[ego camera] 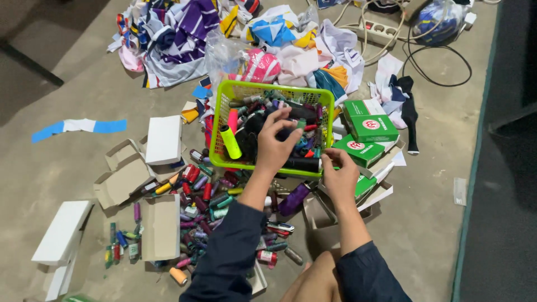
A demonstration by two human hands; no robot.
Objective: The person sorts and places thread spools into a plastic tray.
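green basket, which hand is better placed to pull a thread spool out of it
Left, most likely. The left hand is already inside the green basket, fingers spread over the dark spools. The right hand sits outside the front rim, touching the black spool at the basket's near edge.

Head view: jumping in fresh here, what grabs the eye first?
The bright green basket at centre, crammed with thread spools, with the left hand reaching into it and the right hand at its front right corner. In front of it, loose spools litter the floor among opened white boxes. Behind lies a heap of colourful cloth, and green boxes sit to the right.
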